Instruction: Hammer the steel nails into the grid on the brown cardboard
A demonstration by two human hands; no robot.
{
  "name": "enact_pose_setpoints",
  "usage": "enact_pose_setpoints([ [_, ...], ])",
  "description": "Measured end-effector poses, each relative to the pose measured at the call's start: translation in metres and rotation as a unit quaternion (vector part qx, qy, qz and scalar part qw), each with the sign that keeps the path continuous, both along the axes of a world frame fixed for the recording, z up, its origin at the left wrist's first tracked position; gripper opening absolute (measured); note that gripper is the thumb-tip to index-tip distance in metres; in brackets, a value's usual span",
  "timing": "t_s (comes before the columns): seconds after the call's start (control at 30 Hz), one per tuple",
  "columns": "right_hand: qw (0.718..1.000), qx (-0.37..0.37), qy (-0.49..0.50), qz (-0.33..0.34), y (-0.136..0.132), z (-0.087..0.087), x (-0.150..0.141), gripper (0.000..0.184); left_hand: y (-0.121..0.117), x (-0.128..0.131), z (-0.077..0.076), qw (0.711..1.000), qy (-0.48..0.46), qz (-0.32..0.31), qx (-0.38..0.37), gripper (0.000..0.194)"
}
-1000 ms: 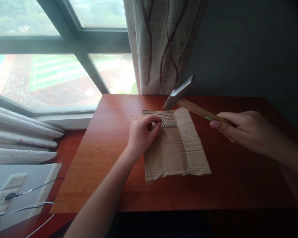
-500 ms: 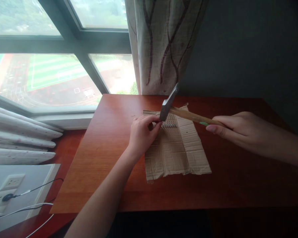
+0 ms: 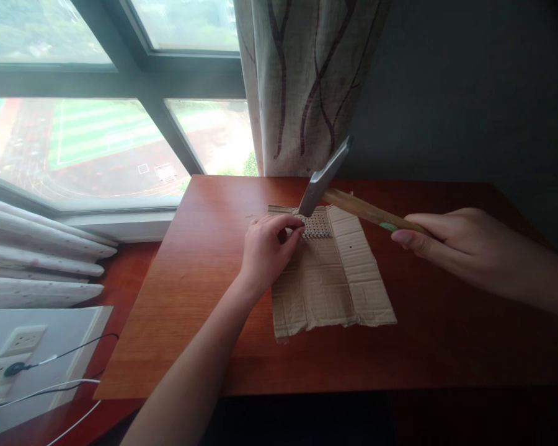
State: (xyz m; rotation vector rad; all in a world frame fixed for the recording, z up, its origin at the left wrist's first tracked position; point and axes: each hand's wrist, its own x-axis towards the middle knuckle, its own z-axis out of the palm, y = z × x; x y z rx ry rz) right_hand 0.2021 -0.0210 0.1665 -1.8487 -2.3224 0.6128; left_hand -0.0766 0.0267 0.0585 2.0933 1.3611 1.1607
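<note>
In my right hand (image 3: 446,238) is a hammer (image 3: 376,215), gripped by its wooden handle with a green mark. Its metal head tilts over the far part of the cardboard, just above my left fingertips. My left hand (image 3: 272,244) pinches thumb and forefinger together beside a small perforated plate (image 3: 317,227) with rows of dark holes. Whatever sits between those fingertips is too small to make out. Under the plate lies a creased piece of cardboard (image 3: 323,285), torn along its near edge.
The cardboard rests on a reddish-brown wooden table (image 3: 190,297). Behind it hangs a patterned curtain (image 3: 307,87), with a window (image 3: 97,136) to the left. Cables run from a wall socket (image 3: 23,344) at lower left. A dark wall stands at the right.
The hammer came down to my left fingertips half a second ago and has since risen a little, up and to the right. My left hand has stayed in place.
</note>
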Motion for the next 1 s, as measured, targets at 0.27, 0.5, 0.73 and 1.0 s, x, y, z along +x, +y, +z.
enact_pose_setpoints([
  [0.27,1.000,0.007,0.015,0.008,0.001,-0.001,0.002,0.064,-0.001,-0.001,0.000,1.000,0.004,0.000,-0.009,0.004],
  [0.5,0.999,0.000,0.040,0.018,0.003,-0.005,-0.004,0.063,0.000,-0.001,-0.001,1.000,0.005,-0.002,-0.014,0.004],
  [0.73,0.999,0.012,0.033,0.008,-0.001,-0.001,0.001,0.060,0.000,-0.001,-0.002,1.000,0.003,-0.003,-0.009,0.004],
  [1.0,0.999,-0.012,0.039,0.013,-0.001,-0.010,-0.002,0.057,0.000,-0.001,-0.003,0.999,0.030,-0.009,-0.013,0.007],
])
